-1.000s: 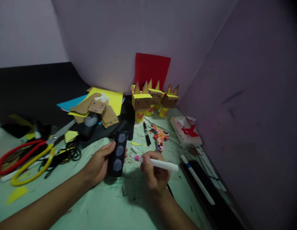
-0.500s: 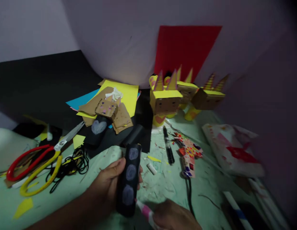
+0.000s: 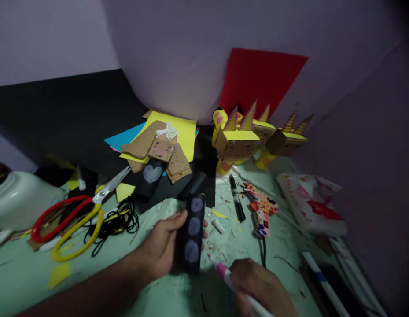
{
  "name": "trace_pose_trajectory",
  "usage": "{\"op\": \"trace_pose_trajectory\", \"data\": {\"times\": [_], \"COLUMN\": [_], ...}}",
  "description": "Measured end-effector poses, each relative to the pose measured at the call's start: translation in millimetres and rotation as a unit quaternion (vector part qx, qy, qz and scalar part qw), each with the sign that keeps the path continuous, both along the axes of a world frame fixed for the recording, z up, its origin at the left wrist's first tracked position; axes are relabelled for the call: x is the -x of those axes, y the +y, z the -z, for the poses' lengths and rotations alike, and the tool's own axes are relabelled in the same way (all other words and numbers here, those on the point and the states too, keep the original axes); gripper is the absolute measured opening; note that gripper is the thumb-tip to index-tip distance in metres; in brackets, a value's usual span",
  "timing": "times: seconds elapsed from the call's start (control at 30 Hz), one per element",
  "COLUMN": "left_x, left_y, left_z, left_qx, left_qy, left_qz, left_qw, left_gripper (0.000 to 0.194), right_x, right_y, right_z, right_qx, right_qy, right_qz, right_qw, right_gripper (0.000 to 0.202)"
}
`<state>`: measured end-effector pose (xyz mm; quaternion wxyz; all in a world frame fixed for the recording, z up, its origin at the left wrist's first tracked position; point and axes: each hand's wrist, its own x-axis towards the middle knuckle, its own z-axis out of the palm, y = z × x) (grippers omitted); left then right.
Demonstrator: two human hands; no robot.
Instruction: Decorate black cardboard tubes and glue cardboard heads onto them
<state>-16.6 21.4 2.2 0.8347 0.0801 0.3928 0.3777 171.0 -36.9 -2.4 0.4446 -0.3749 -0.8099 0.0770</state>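
Observation:
My left hand [image 3: 169, 246] is wrapped round a black paper tube [image 3: 193, 237] with three pale chalky round spots down its front. The tube stands tilted slightly, its upper end pointing away from me. In my right hand [image 3: 259, 286] is a white marker with a pink band [image 3: 226, 274], gripped like a pen. Its tip is just right of the tube's lower end and apart from it. Beyond the tube, a cardboard cat face [image 3: 162, 149] lies by a black piece with a pale heart [image 3: 152, 174]. A small white stub [image 3: 219, 226] lies right of the tube.
Scissors [image 3: 97, 200] with red and yellow handles and black cord [image 3: 120, 222] lie left. A white mug [image 3: 26, 198] is farther left. Boxy cardboard figures with horns [image 3: 239, 147] stand behind. A black marker [image 3: 237, 198], a floral glue gun [image 3: 261, 207] and a plastic packet [image 3: 311, 202] are right.
The marker tip has moved away from the tube's lower edge to its right. The camera view has shifted, so most things sit farther right and the mug shows more.

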Motion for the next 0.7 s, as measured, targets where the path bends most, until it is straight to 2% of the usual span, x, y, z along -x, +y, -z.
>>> {"op": "trace_pose_trajectory", "data": {"times": [0.07,0.13,0.27,0.37,0.47,0.53,0.6,0.7], "left_x": [0.5,0.4,-2.4,-4.5,-5.1,-5.3,-5.6,-6.2], "left_y": [0.8,-0.8,-8.1,-12.3,-14.1,-14.9,-16.0,-17.9], "left_z": [-0.6,-0.9,-1.4,-1.9,-2.0,-1.8,-1.5,-0.9], "left_qx": [-0.033,-0.068,-0.146,-0.174,-0.195,-0.206,-0.214,-0.225], "left_qy": [-0.007,-0.011,0.005,0.011,0.011,0.01,0.007,0.008], "left_qz": [-0.014,-0.021,-0.027,-0.017,-0.013,-0.011,-0.01,-0.015], "left_qw": [0.999,0.997,0.989,0.984,0.981,0.979,0.977,0.974], "left_gripper": [0.028,0.026,0.018,0.013,0.012,0.011,0.012,0.011], "right_x": [5.1,10.2,13.3,12.8,20.6,31.6,44.1,57.3], "right_y": [-4.2,-6.6,0.5,6.5,2.7,-3.5,-9.6,-16.4], "right_z": [4.2,12.1,22.6,15.5,3.5,-0.7,-0.7,3.9], "right_qx": [-0.048,-0.06,-0.025,-0.002,0.053,0.102,0.133,0.126], "right_qy": [0.063,0.116,0.205,0.28,0.379,0.448,0.487,0.462], "right_qz": [0.059,0.111,0.152,0.197,0.246,0.238,0.206,0.176], "right_qw": [0.995,0.985,0.967,0.94,0.89,0.856,0.838,0.86], "right_gripper": [0.011,0.008,0.009,0.017,0.025,0.029,0.03,0.031]}}
